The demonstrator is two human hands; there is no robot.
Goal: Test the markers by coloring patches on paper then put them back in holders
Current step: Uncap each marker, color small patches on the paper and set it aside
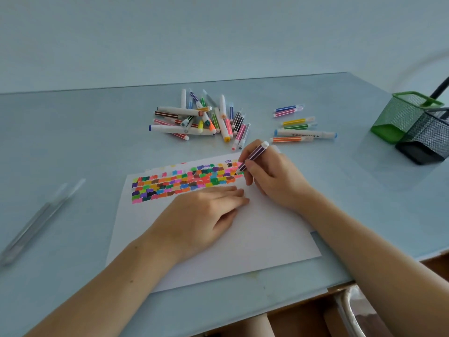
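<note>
1. Nearest the worktop's (60,276) front edge lies a white sheet of paper (255,239), and the left hand (204,215) rests flat on it, fingers straight and holding nothing.
2. Just beyond, the right hand (272,176) grips a purple-striped marker (252,156) with curled fingers, its tip down at the right end of the colored patches (184,183) (rows of many colors across the sheet's far part).
3. Off to the left, well apart from the paper, lie two pale, blurred pens (41,222).
4. Farther back in the middle sits a loose pile of markers (201,117), lying crosswise over one another.
5. Right of that pile, a smaller group of markers (301,125) lies in near-parallel rows.
6. At the far right stand a green mesh holder (403,115) and, touching it, a black mesh holder (430,139).
</note>
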